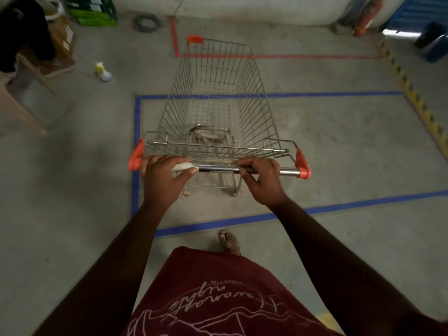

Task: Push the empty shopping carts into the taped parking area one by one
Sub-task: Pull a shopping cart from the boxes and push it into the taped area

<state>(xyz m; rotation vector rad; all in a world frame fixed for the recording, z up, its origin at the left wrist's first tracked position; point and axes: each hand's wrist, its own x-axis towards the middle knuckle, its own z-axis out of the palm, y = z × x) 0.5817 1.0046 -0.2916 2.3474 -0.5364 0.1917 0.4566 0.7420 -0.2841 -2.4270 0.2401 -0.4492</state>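
Observation:
An empty wire shopping cart (pixel 215 93) with orange corner caps stands in front of me. Its handle bar (pixel 218 169) is close to my body. My left hand (pixel 164 177) grips the bar's left end, with a white cloth or paper (pixel 181 166) pinched under the thumb. My right hand (pixel 261 178) grips the bar right of the middle. The cart's rear part sits inside a blue taped rectangle (pixel 137 122) on the concrete floor. Its front reaches over the far blue line toward a red taped outline (pixel 303 56).
A spray bottle (pixel 103 72) lies on the floor to the left. A chair and cardboard boxes (pixel 60 42) stand at far left, green boxes (pixel 94 10) and a cable coil (pixel 146 22) by the wall. Yellow-black hazard tape (pixel 417 100) runs along the right, near blue bins (pixel 434 42).

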